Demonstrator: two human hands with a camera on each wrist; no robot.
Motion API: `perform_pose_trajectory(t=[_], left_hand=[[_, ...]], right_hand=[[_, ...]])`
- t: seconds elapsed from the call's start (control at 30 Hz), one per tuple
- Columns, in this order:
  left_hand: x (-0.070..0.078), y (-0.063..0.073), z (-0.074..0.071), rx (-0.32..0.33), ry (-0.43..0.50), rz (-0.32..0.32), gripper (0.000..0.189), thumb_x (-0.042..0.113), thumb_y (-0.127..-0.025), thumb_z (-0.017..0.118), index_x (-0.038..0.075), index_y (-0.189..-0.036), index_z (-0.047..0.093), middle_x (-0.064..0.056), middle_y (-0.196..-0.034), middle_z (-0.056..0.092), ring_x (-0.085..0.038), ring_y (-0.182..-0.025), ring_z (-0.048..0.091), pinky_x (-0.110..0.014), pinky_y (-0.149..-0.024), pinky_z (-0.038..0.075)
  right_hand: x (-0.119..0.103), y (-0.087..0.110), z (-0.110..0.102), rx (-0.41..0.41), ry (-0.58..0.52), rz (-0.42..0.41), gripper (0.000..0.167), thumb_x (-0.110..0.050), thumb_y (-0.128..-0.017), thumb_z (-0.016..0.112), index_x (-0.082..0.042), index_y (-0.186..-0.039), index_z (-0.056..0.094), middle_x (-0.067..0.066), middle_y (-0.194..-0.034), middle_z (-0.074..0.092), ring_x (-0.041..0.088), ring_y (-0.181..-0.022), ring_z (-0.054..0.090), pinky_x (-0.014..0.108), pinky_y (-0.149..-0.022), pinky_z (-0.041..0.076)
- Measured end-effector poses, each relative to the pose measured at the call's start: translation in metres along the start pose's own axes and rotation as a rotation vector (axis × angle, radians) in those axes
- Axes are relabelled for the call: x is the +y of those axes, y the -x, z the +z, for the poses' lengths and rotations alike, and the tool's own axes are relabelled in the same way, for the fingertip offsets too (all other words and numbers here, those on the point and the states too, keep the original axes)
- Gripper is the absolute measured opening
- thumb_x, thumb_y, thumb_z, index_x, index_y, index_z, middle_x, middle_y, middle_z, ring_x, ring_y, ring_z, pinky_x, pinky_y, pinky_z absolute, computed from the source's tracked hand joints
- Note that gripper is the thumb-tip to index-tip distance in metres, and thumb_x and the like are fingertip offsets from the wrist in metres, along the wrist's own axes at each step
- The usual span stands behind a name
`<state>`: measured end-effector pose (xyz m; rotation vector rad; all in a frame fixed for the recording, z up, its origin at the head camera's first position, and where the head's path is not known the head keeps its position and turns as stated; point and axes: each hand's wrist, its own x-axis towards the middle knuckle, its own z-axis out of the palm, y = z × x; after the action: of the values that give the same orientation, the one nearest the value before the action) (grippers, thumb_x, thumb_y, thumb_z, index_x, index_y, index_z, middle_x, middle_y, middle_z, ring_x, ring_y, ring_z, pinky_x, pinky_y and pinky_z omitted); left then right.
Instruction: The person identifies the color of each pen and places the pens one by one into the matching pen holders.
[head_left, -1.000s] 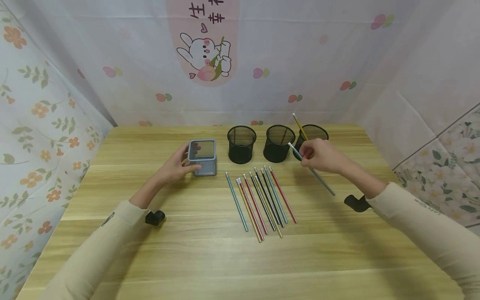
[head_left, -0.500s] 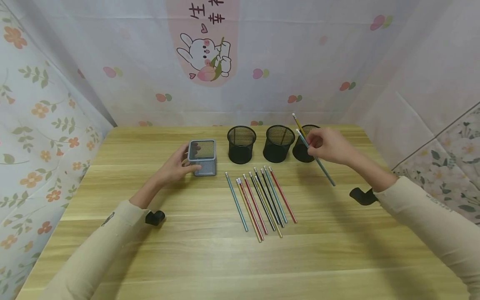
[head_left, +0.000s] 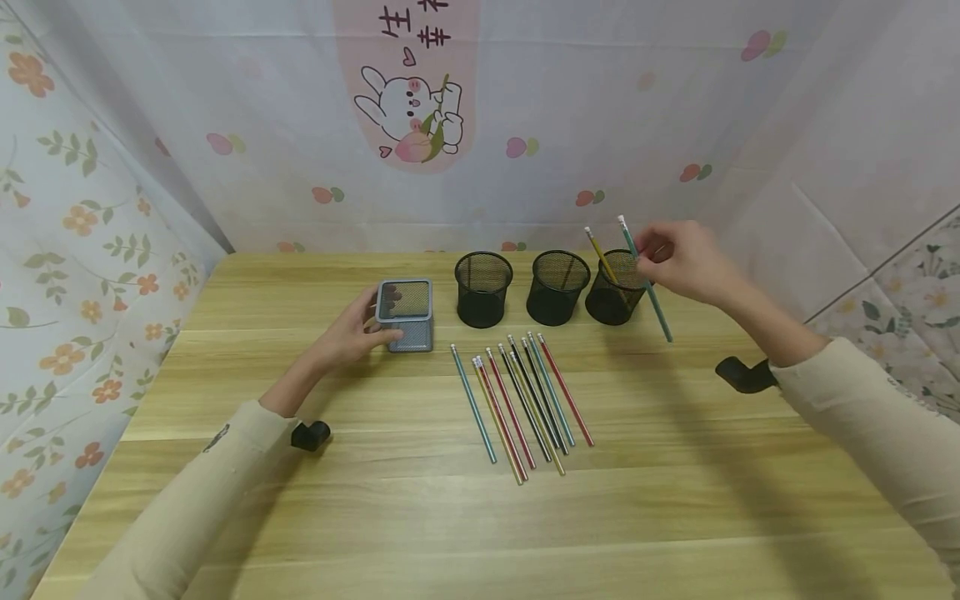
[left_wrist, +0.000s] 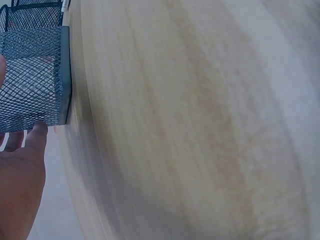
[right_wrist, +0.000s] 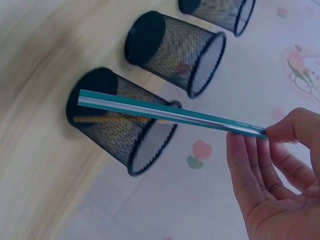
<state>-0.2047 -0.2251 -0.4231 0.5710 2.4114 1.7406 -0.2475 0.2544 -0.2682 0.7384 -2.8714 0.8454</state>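
Note:
My left hand point(head_left: 347, 335) holds a grey square mesh pencil holder point(head_left: 412, 337) standing on the table, its thumb in front and fingers at the side and back. In the left wrist view, a fingertip touches the mesh wall of that holder point(left_wrist: 31, 80). My right hand point(head_left: 688, 260) pinches a teal pencil point(head_left: 657, 312), tilted, eraser end up, beside the rightmost black mesh cup point(head_left: 609, 308). A yellow pencil point(head_left: 602, 256) leans inside that cup. In the right wrist view, thumb and fingertips hold the teal pencil point(right_wrist: 165, 111) near one end, across the line of sight to the cup.
Two more round black mesh cups, a middle one point(head_left: 552, 302) and a left one point(head_left: 481, 304), stand in the same row; a pencil leans in the middle one. Several pencils point(head_left: 517, 408) in teal, red, black and yellow lie on the wooden table point(head_left: 360, 517). Patterned curtain hangs behind.
My right hand has moved up and to the right with the teal pencil, which now stands steeper, at the right of the rightmost cup. The left hand and grey holder have stayed put.

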Motion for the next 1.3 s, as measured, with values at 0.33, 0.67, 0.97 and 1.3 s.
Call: perform_pose_trajectory(t=[0.33, 0.67, 0.97, 1.3], left_hand=[[-0.001, 0.000, 0.000, -0.006, 0.002, -0.001, 0.075, -0.001, -0.095, 0.071, -0.005, -0.154, 0.025, -0.026, -0.149, 0.037, -0.043, -0.141, 0.035, -0.053, -0.113, 0.031], [0.001, 0.000, -0.001, -0.007, -0.020, -0.016, 0.077, -0.001, -0.095, 0.071, -0.003, -0.155, 0.024, -0.026, -0.148, 0.038, -0.043, -0.141, 0.035, -0.054, -0.112, 0.033], [0.001, 0.000, 0.000, -0.012, -0.011, -0.015, 0.077, -0.001, -0.095, 0.071, -0.004, -0.155, 0.023, -0.026, -0.149, 0.036, -0.043, -0.141, 0.034, -0.052, -0.112, 0.035], [0.001, 0.000, 0.000, -0.004, -0.021, -0.010, 0.076, 0.000, -0.095, 0.071, -0.004, -0.154, 0.025, -0.025, -0.149, 0.037, -0.043, -0.141, 0.035, -0.053, -0.111, 0.035]], right_hand=[[-0.005, -0.007, -0.025, 0.121, 0.018, -0.002, 0.016, -0.005, -0.094, 0.063, 0.005, -0.107, 0.066, 0.020, -0.096, 0.069, 0.001, -0.075, 0.059, 0.014, -0.061, 0.044], [-0.014, -0.017, -0.036, 0.217, -0.005, -0.034, 0.017, -0.006, -0.095, 0.062, 0.007, -0.106, 0.064, 0.020, -0.095, 0.068, -0.006, -0.073, 0.057, 0.014, -0.064, 0.042], [-0.011, -0.027, -0.035, 0.258, -0.074, -0.023, 0.017, -0.007, -0.095, 0.065, 0.004, -0.107, 0.066, 0.010, -0.093, 0.069, 0.000, -0.077, 0.061, 0.020, -0.071, 0.041], [0.005, -0.038, -0.019, 0.240, -0.112, -0.048, 0.015, -0.004, -0.097, 0.064, 0.006, -0.107, 0.062, 0.015, -0.098, 0.066, 0.001, -0.081, 0.061, 0.020, -0.075, 0.044]])
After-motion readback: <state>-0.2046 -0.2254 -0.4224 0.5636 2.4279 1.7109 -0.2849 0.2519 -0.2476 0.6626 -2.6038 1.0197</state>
